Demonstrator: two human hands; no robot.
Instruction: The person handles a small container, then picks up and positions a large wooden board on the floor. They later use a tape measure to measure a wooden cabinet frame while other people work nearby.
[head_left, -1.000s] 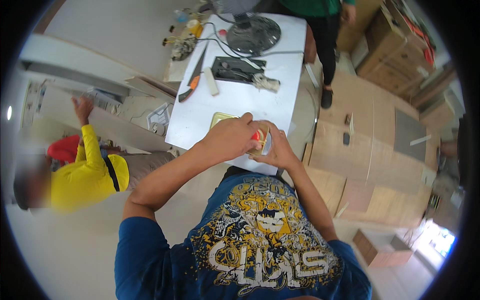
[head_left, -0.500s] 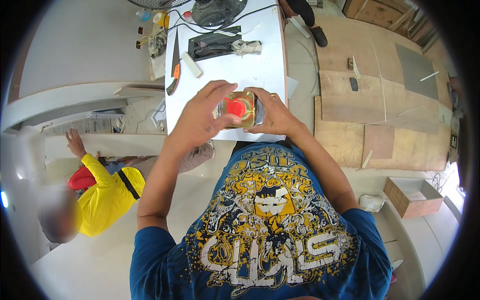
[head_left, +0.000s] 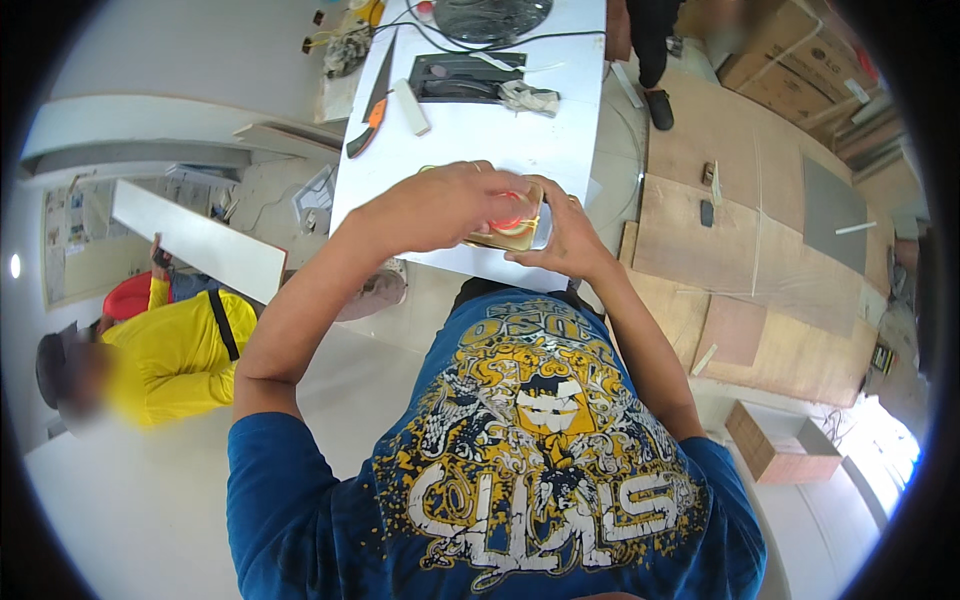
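Note:
A rectangular metal tin (head_left: 520, 240) with a gold-coloured top and a red cap (head_left: 508, 213) stands at the near end of the white table (head_left: 480, 145). My right hand (head_left: 562, 236) grips the tin's right side, thumb near and fingers at the far side. From the left, my left hand (head_left: 455, 205) reaches over the top, its fingers closed about the red cap and partly hiding it. Most of the tin's left side is behind my left hand.
Farther up the table lie a handsaw (head_left: 375, 115) with an orange-and-black handle, a white strip (head_left: 409, 107), a black tray (head_left: 455, 78) and a crumpled cloth (head_left: 529, 97). At left, a person in yellow (head_left: 185, 350) is beside a tilted white board (head_left: 200, 240). Plywood sheets (head_left: 720, 240) cover the right floor.
My left hand has gone from the tin's left side onto the red cap. The person in yellow now has a white board tilted up beside them. The whole view has shifted slightly.

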